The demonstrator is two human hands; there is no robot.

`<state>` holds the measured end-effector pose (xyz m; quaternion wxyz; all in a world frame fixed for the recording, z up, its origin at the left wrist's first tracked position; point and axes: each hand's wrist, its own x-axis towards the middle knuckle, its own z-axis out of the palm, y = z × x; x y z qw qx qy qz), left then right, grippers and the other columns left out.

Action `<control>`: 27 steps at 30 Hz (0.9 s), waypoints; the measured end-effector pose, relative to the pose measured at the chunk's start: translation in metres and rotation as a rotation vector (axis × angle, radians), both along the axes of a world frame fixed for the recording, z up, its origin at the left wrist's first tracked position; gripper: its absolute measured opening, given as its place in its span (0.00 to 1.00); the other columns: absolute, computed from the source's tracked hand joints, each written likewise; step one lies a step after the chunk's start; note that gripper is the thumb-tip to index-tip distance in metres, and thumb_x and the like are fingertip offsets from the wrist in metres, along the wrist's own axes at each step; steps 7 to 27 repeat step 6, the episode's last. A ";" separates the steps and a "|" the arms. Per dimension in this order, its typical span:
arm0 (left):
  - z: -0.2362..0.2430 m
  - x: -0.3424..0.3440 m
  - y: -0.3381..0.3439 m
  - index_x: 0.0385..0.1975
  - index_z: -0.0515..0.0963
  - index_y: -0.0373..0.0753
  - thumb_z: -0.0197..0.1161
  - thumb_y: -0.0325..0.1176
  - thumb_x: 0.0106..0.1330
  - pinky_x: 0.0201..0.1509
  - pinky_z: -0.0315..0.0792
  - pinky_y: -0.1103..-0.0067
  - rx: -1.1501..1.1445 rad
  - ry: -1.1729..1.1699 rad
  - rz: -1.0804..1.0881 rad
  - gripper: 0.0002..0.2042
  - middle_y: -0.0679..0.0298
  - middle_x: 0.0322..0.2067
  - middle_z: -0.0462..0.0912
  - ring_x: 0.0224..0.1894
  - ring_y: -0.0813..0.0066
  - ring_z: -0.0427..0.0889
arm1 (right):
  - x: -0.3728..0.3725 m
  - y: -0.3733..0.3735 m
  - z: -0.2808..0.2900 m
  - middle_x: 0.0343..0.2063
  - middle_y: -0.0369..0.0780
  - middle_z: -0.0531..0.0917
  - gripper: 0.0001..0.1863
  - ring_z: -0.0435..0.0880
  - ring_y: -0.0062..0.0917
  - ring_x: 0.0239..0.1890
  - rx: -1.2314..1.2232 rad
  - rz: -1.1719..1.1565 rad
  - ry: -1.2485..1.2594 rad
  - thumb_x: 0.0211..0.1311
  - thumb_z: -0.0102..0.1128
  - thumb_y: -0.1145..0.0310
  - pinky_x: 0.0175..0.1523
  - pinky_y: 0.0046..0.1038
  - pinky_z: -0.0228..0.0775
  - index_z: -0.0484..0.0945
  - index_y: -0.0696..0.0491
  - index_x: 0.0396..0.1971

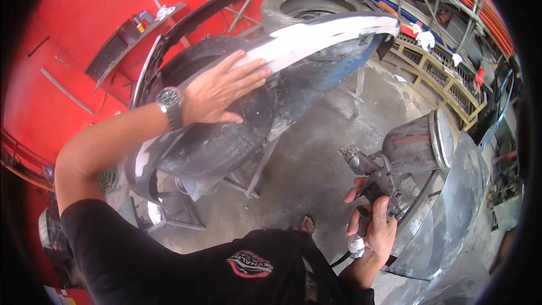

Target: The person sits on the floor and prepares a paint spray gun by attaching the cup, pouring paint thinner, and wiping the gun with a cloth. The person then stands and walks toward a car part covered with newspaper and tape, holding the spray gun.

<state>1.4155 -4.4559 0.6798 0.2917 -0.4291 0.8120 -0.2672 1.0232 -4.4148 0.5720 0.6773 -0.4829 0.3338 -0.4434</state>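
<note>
My left hand (pixel 223 91) lies palm down with its fingers stretched out on a curved dark car body panel (pixel 212 161). Its fingertips reach the edge of a long white patch (pixel 316 38) that runs along the panel's upper rim. The wrist wears a dark watch. Low on the right, my right hand (pixel 377 229) is wrapped round the handle of a spray gun (pixel 379 179). A metal cup (pixel 415 146) sits on the gun, and a dark hose leads off below the grip. The gun's nozzle points left, apart from the panel.
Metal stands (pixel 248 183) hold the panel above the concrete floor (pixel 305 169). Behind it lies a tyre (pixel 279 8). Another grey panel (pixel 446 220) stands close by my right arm. A small shelf (pixel 107 56) is at the red wall; racked parts (pixel 440 79) fill the far right.
</note>
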 end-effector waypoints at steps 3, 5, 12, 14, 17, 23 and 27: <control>-0.009 0.031 0.079 0.75 0.54 0.39 0.45 0.74 0.59 0.81 0.35 0.58 0.052 0.076 0.137 0.51 0.65 0.78 0.46 0.80 0.69 0.39 | 0.024 0.009 -0.003 0.36 0.47 0.82 0.39 0.75 0.21 0.13 -0.011 0.083 0.001 0.72 0.50 0.40 0.18 0.20 0.66 0.71 0.68 0.55; -0.018 0.050 0.128 0.75 0.53 0.41 0.40 0.79 0.56 0.81 0.32 0.57 0.005 0.026 0.187 0.54 0.65 0.78 0.45 0.80 0.70 0.39 | 0.043 0.018 -0.004 0.36 0.48 0.80 0.40 0.73 0.20 0.12 -0.041 0.144 0.002 0.72 0.47 0.38 0.17 0.19 0.64 0.70 0.68 0.56; -0.026 0.060 0.147 0.75 0.52 0.41 0.39 0.81 0.53 0.81 0.30 0.56 -0.051 -0.057 0.196 0.57 0.65 0.78 0.45 0.80 0.69 0.39 | 0.048 0.017 -0.003 0.37 0.48 0.81 0.41 0.73 0.21 0.12 -0.073 0.178 0.009 0.72 0.47 0.38 0.17 0.19 0.66 0.69 0.68 0.58; -0.026 0.060 0.147 0.75 0.52 0.41 0.39 0.81 0.53 0.81 0.30 0.56 -0.051 -0.057 0.196 0.57 0.65 0.78 0.45 0.80 0.69 0.39 | 0.048 0.017 -0.003 0.37 0.48 0.81 0.41 0.73 0.21 0.12 -0.073 0.178 0.009 0.72 0.47 0.38 0.17 0.19 0.66 0.69 0.68 0.58; -0.026 0.060 0.147 0.75 0.52 0.41 0.39 0.81 0.53 0.81 0.30 0.56 -0.051 -0.057 0.196 0.57 0.65 0.78 0.45 0.80 0.69 0.39 | 0.048 0.017 -0.003 0.37 0.48 0.81 0.41 0.73 0.21 0.12 -0.073 0.178 0.009 0.72 0.47 0.38 0.17 0.19 0.66 0.69 0.68 0.58; -0.026 0.060 0.147 0.75 0.52 0.41 0.39 0.81 0.53 0.81 0.30 0.56 -0.051 -0.057 0.196 0.57 0.65 0.78 0.45 0.80 0.69 0.39 | 0.048 0.017 -0.003 0.37 0.48 0.81 0.41 0.73 0.21 0.12 -0.073 0.178 0.009 0.72 0.47 0.38 0.17 0.19 0.66 0.69 0.68 0.58; -0.026 0.060 0.147 0.75 0.52 0.41 0.39 0.81 0.53 0.81 0.30 0.56 -0.051 -0.057 0.196 0.57 0.65 0.78 0.45 0.80 0.69 0.39 | 0.048 0.017 -0.003 0.37 0.48 0.81 0.41 0.73 0.21 0.12 -0.073 0.178 0.009 0.72 0.47 0.38 0.17 0.19 0.66 0.69 0.68 0.58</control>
